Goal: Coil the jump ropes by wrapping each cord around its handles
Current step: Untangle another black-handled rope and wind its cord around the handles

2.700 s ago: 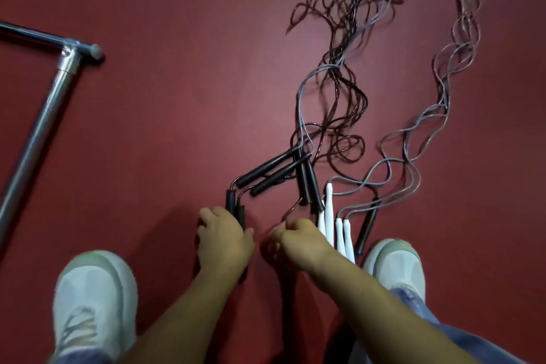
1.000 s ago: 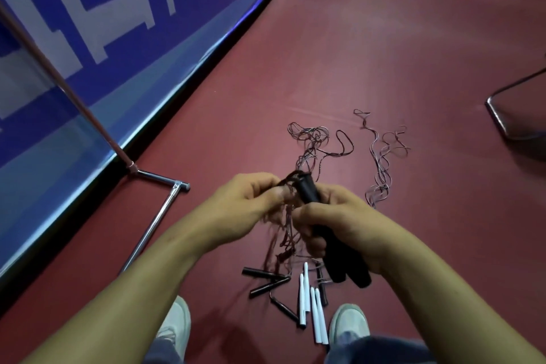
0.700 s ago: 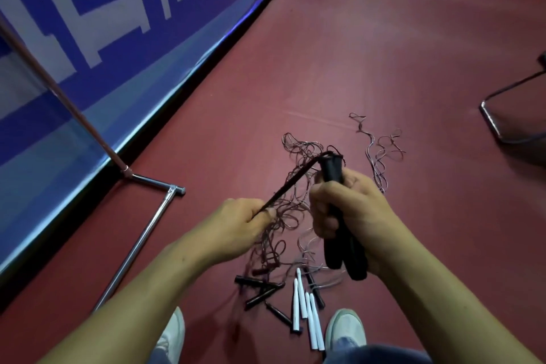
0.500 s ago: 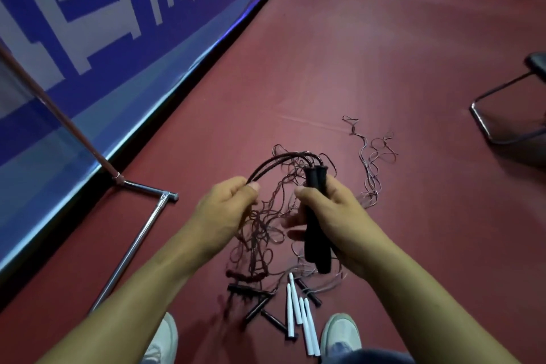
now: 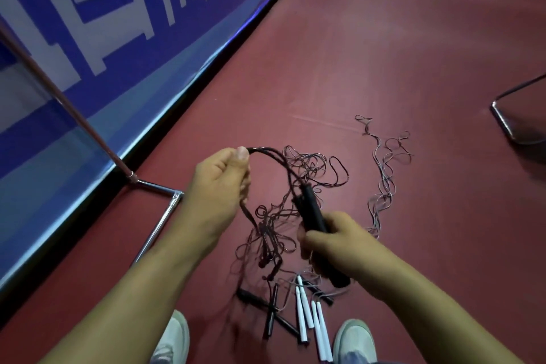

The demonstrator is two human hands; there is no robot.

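Black handles [image 5: 311,211], a pair held side by side, are clamped in the right hand [image 5: 335,245], whose fingers curl round their lower half, in the air above the red floor [image 5: 384,53] in front of the person. Half a second ago they stood almost upright with the left hand [image 5: 220,183] close beside them. Now they lean over, and the left hand has lifted up and away to the left, thumb and fingers pinched on the dark cord [image 5: 271,154]. That pull has drawn the cord into a smooth arch from the pinch to the handles' top, which looks like a length being set up for a turn round the pair. No wrap shows on the bare upper half, so the coiling seems barely begun

The handles' long axis runs on a slant. The cord end points up, away from the person and a little left, toward the loose tangle [image 5: 313,165] on the floor, while the butt end pokes out under the right hand toward the right shoe [image 5: 354,337]. Below the left hand the rest of the cord hangs in loops. More ropes wait by the feet: white handles [image 5: 310,313], other black handles [image 5: 270,313] and grey cords [image 5: 384,174] trailing away
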